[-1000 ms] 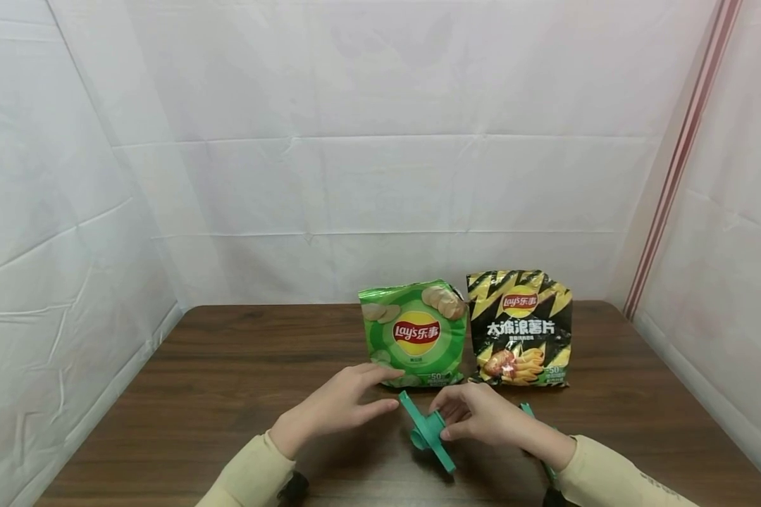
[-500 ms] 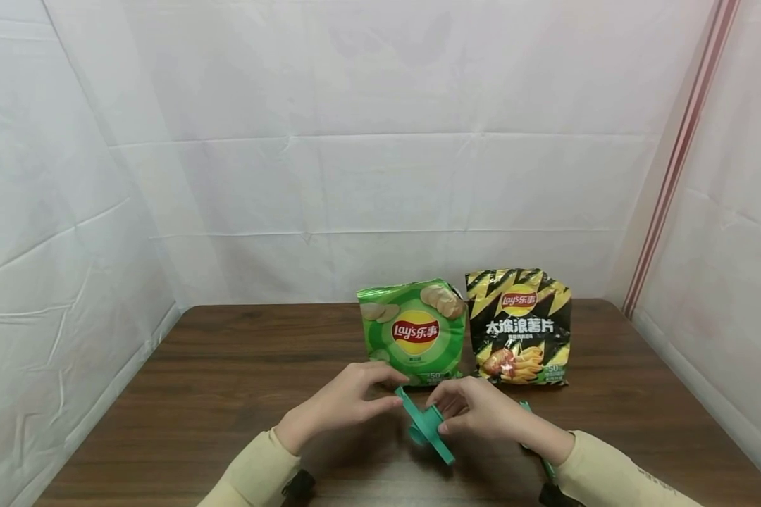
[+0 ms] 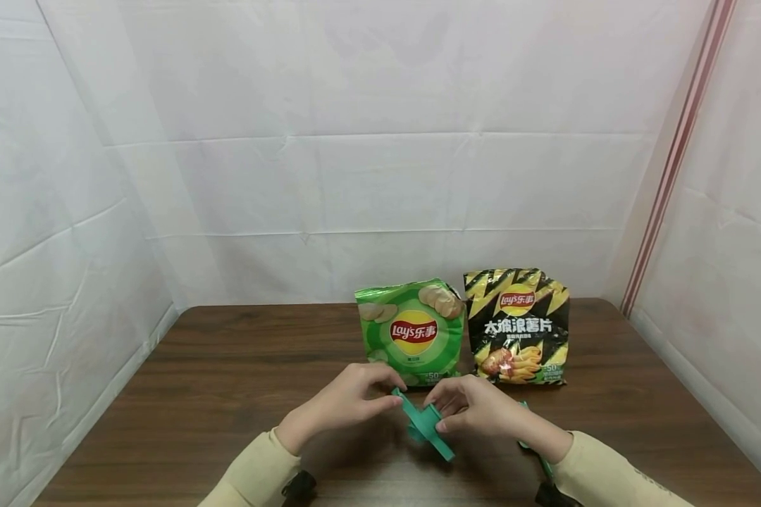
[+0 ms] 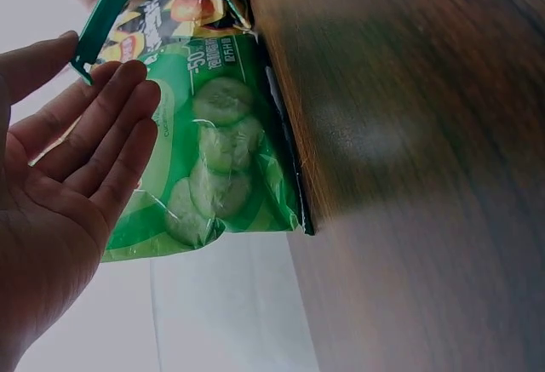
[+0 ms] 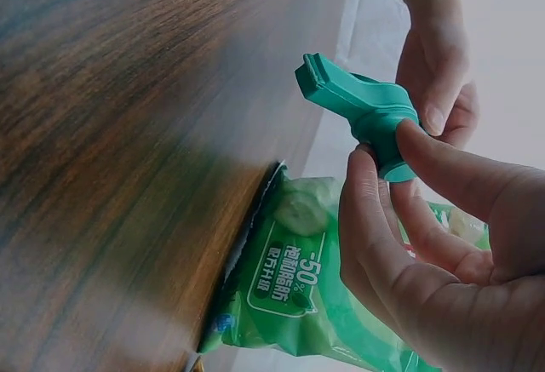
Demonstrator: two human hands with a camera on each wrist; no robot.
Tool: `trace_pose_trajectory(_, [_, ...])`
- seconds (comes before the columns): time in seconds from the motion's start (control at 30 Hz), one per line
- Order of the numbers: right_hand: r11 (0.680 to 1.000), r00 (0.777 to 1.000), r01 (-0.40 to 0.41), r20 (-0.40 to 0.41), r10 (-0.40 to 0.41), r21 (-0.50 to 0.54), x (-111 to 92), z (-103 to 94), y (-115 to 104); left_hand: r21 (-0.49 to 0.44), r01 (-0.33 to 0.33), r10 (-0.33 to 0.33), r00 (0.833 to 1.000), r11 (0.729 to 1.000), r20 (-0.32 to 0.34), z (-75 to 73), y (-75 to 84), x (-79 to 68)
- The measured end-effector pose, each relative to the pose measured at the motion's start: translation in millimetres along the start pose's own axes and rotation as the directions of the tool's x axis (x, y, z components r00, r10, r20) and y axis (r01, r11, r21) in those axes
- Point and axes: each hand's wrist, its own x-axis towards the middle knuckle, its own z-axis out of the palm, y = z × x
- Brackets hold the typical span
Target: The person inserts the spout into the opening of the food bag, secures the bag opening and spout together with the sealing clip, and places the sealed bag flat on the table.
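Note:
A teal bag clip (image 3: 425,422) with a round spout in its middle is held slantwise above the table between both hands. My right hand (image 3: 475,408) grips it by the round spout, thumb against index finger, as the right wrist view shows (image 5: 451,244). Its far end lies between the thumb and index finger of my left hand (image 3: 349,398); the other left fingers are stretched out in the left wrist view (image 4: 68,151). Just behind stands a green chip bag (image 3: 412,338), with a black-and-yellow chip bag (image 3: 518,327) to its right.
A second teal clip (image 3: 543,465) lies on the brown wooden table (image 3: 247,352), partly hidden under the right forearm. White sheeting (image 3: 380,183) hangs behind and at both sides of the table.
The left hand has moved slightly right, from beside the clip to pinching its far end. The clip has risen a little with the right hand. Both bags stay put.

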Motion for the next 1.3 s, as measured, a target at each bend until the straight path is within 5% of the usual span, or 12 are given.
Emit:
trace_pose_trajectory(0.7, [0.996, 1.000, -0.007, 0.008, 0.007, 0.085, 1.1, -0.7, -3.0, -0.160, 0.091, -0.090, 0.996, 0.983, 0.011, -4.5, 0.9, -7.1])
trace_pose_trajectory(1.1, [0.984, 0.991, 0.010, -0.135, 0.014, 0.176, 3.9, 4.5, 1.0, -0.228, 0.137, -0.157, 0.985, 0.964, -0.070, -8.4, 5.7, -10.2])
trace_pose_trajectory(1.3, [0.972, 0.983, -0.008, -0.179, 0.052, 0.236, 4.1, 5.4, -0.7, -0.239, 0.143, -0.171, 0.980, 0.960, -0.100, -16.5, 25.6, -11.2])
